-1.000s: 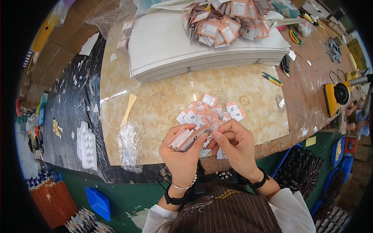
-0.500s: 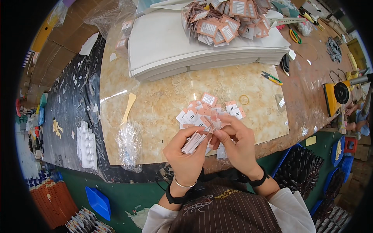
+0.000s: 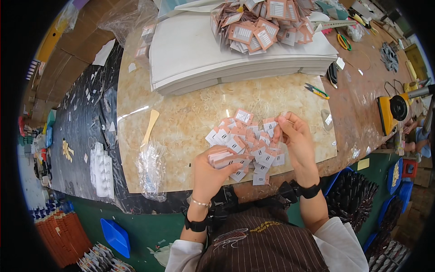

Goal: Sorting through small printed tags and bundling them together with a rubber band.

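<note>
A small stack of pink-and-white paper tags [image 3: 221, 156] sits edge-up in my left hand [image 3: 207, 171], whose fingers are wrapped round it with the thumb across the front. My right hand [image 3: 297, 138] is off to the right, thumb and index finger pinched together at the right edge of the tag pile. What the pinch holds, if anything, is too small to make out. Between the hands a loose pile of similar tags [image 3: 263, 152] is spread over the marbled board [image 3: 181, 122], with fine strings among them.
Behind stands a thick stack of white sheets [image 3: 190, 50] with a heap of tags [image 3: 265, 29] on it. Thread snips [image 3: 317, 91] lie at right. A wooden spatula-shaped stick [image 3: 151, 124] and a clear plastic bag [image 3: 152, 170] are at left. A yellow tool [image 3: 385, 117] stands far right.
My hands have parted: the right has left the stack and moved right and away, over the spot where a rubber band lay. My left hand keeps the tags, now turned with their edges more sideways.
</note>
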The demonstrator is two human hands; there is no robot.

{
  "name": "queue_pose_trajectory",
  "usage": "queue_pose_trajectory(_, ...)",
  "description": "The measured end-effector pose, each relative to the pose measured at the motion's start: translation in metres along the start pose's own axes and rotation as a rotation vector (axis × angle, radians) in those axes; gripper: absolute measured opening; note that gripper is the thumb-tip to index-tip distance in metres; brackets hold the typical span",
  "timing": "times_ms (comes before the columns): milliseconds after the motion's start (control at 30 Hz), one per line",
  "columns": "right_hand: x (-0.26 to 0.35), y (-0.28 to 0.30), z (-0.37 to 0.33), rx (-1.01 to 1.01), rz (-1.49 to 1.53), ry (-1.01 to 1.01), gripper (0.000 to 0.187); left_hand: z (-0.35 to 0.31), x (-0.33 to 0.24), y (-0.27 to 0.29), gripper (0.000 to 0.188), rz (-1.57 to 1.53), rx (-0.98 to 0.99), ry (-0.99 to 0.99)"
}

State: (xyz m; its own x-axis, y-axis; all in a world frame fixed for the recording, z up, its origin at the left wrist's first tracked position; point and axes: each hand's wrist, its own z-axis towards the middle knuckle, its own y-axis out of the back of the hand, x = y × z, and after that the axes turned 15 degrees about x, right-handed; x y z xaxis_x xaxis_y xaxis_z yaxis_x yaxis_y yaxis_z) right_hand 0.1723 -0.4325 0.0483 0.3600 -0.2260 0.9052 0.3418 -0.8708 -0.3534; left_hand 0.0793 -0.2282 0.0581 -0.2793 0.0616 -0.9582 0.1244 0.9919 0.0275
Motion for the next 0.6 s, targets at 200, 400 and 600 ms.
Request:
queue_pose_trajectory(200,-0.017,0.005,0.017,-0.046,0.031,-0.069,0.013,0.013,0.029,0.001,0.025,-0.403,0.022,0.152)
queue_pose_trajectory(400,-0.017,0.014,0.021,0.058,0.122,-0.103,0.013,0.013,0.034,0.005,0.028,-0.343,0.01,0.157)
queue_pose_trajectory(600,-0.015,0.017,0.029,-0.058,-0.104,-0.105,0.015,0.011,0.049,0.017,0.034,-0.427,-0.022,0.114)
